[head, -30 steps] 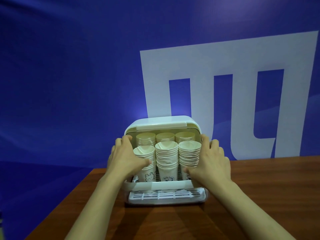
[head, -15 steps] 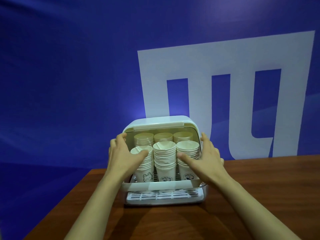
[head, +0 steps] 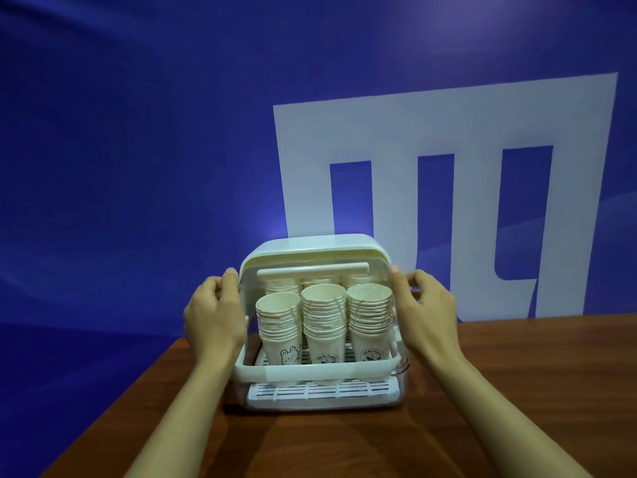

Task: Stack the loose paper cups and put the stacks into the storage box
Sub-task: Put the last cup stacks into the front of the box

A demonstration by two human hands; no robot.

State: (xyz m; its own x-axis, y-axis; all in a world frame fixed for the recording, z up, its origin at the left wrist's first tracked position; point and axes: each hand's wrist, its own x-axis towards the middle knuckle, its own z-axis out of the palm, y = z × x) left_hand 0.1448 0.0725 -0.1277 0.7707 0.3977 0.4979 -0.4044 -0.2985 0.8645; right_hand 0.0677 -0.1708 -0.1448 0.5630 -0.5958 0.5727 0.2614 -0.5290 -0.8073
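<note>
The pale storage box stands on the wooden table with its front open. Three stacks of paper cups fill the front row: the left stack, the middle stack and the right stack. A back row of stacks shows only at its rims, behind the handle bar of the clear lid. The lid hangs partway down over the opening. My left hand holds the lid's left edge with curled fingers. My right hand holds its right edge the same way.
The brown wooden table stretches to the right and towards me; its left edge runs diagonally near the box. A slotted white drip tray sits under the box. Behind hangs a blue backdrop with a white logo.
Both hands left the front cup stacks and went to the sides of the lid. The lid has swung forward and lower, so its handle bar now covers the back row's tops.
</note>
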